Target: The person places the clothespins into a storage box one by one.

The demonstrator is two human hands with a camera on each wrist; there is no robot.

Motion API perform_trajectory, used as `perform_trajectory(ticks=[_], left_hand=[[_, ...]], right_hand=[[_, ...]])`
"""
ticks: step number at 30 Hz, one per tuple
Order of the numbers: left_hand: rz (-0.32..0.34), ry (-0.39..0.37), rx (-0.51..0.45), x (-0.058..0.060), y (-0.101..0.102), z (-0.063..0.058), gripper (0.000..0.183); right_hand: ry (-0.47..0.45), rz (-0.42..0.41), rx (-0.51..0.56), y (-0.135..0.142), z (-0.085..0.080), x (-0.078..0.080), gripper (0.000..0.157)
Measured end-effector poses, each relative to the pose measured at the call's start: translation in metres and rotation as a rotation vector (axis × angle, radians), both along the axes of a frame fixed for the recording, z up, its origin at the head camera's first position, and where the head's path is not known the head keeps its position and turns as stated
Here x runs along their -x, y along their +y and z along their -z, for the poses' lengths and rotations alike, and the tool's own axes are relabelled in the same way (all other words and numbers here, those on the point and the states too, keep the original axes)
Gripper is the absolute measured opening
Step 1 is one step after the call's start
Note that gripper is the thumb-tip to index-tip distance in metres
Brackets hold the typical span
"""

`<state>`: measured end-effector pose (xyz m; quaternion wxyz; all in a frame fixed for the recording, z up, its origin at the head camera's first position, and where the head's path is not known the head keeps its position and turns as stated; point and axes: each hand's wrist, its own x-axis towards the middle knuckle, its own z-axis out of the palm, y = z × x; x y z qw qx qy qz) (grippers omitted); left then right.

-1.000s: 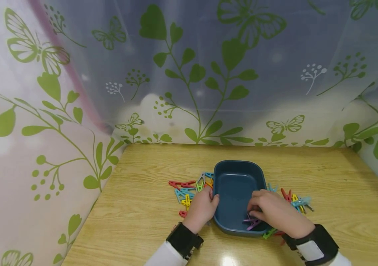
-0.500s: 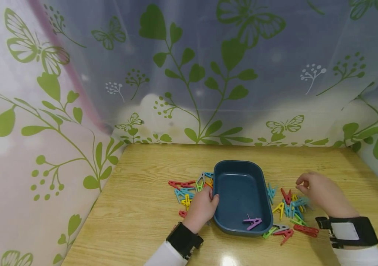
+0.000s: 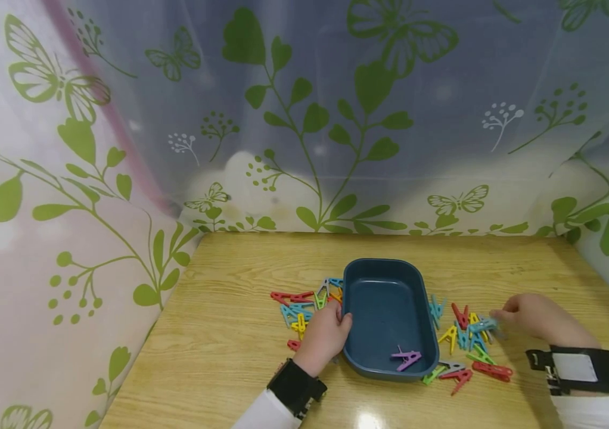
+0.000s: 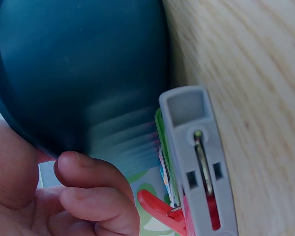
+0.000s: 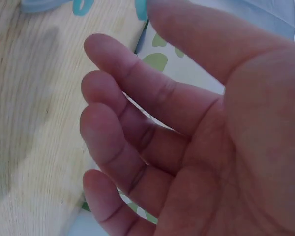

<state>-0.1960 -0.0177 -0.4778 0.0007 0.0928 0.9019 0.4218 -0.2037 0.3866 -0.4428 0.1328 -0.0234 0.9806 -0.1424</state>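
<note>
My left hand [image 3: 325, 338] pinches the left rim of a dark blue rectangular basin [image 3: 385, 373], thumb over the edge and fingers outside. In the left wrist view a grey clothespin [image 4: 196, 157] lies beside the basin wall [image 4: 78, 73]. A purple clothespin [image 3: 407, 358] sits in the basin's near right corner. My right hand [image 3: 543, 319] hovers right of the basin, fingertips beside a light blue clothespin [image 3: 482, 325] on the right-hand pile. The right wrist view shows its loosely bent fingers [image 5: 137, 103] with nothing between them; contact with the clothespin cannot be told.
Several coloured clothespins lie left of the basin, among them a red one [image 3: 292, 297] and a yellow one [image 3: 300, 325]. More lie to its right, including a red one [image 3: 492, 370] near the front. A patterned curtain [image 3: 304, 119] bounds the wooden table [image 3: 251, 262].
My right hand has let go of the purple clothespin in the basin, swung out to the right, then come down beside the right pile. The left hand and basin stay put.
</note>
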Motion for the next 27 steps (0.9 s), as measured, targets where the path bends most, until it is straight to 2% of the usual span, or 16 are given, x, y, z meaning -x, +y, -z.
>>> perform_trajectory(ticks=[8,11,15,22,27], left_hand=[[-0.003,-0.008,0.008,0.001,-0.001,0.001,0.032],[-0.003,-0.015,0.006,0.001,-0.001,0.002,0.032],[-0.001,-0.021,0.003,0.001,-0.001,0.001,0.032],[-0.002,-0.009,0.009,0.0,0.0,0.0,0.032],[-0.001,0.008,0.012,0.0,-0.001,0.0,0.032]], right_hand=[[0.035,-0.033,0.046,-0.006,-0.001,-0.001,0.032],[0.092,-0.05,0.062,-0.007,-0.003,-0.002,0.029],[0.214,-0.059,0.074,-0.015,-0.011,-0.006,0.029],[0.416,-0.108,0.049,-0.061,-0.041,-0.02,0.023],[0.493,-0.197,0.091,-0.104,-0.049,-0.034,0.014]])
